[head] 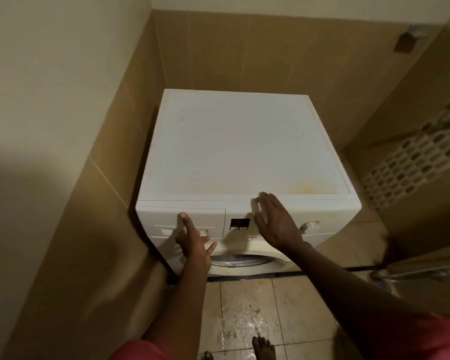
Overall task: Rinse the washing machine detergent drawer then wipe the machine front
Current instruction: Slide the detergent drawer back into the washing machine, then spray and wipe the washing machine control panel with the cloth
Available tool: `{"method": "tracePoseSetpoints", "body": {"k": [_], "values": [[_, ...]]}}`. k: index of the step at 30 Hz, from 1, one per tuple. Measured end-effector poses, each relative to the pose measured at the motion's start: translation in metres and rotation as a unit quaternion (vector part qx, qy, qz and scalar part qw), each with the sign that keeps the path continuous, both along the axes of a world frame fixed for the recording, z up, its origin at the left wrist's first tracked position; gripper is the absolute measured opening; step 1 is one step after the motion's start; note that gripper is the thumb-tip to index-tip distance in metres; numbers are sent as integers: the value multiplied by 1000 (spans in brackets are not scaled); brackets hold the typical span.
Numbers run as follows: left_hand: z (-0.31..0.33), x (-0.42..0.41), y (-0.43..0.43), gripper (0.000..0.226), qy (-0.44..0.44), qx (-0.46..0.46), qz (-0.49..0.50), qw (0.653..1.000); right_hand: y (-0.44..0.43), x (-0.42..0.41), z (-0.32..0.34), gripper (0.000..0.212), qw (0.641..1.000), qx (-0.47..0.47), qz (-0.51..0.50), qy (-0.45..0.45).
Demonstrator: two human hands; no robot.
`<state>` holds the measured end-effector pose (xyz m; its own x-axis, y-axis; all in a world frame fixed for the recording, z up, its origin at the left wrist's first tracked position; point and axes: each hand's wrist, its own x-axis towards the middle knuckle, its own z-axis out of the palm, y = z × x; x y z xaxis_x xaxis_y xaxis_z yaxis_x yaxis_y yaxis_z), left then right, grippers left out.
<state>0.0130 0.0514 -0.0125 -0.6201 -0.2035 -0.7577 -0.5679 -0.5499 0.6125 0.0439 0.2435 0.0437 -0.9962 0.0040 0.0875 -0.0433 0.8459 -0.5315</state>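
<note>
Here, detergent drawer (205, 216) shut, lengthwise across washing machine (244, 146) front, left hand (192, 242) spread, touching it, right hand (273, 224) spread beside.

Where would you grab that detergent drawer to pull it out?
By the shallow recess low on the drawer front, probably with fingertips hooked in from the front and below. The drawer sits shut and flush with the panel, so no edge offers a hold. The left hand lies right at that recess, forefinger on the drawer front.
</note>
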Motion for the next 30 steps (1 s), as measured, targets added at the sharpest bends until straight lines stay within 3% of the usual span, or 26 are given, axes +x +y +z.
{"method": "tracePoseSetpoints", "body": {"k": [3,12,21,25,30], "values": [[3,15,27,75,0,49,-56,997,13,32,-2,33,998,18,-51,19],[28,48,115,46,30,69,-280,957,87,128,-7,43,972,35,-223,-68],[33,101,208,31,93,-21,-396,913,170,231,-33,49,936,-16,-332,-116],[26,145,266,22,107,-80,-475,870,214,293,-46,47,910,-72,-364,-185],[9,210,360,20,133,-101,-596,785,263,393,-69,44,863,-122,-401,-283]]}}
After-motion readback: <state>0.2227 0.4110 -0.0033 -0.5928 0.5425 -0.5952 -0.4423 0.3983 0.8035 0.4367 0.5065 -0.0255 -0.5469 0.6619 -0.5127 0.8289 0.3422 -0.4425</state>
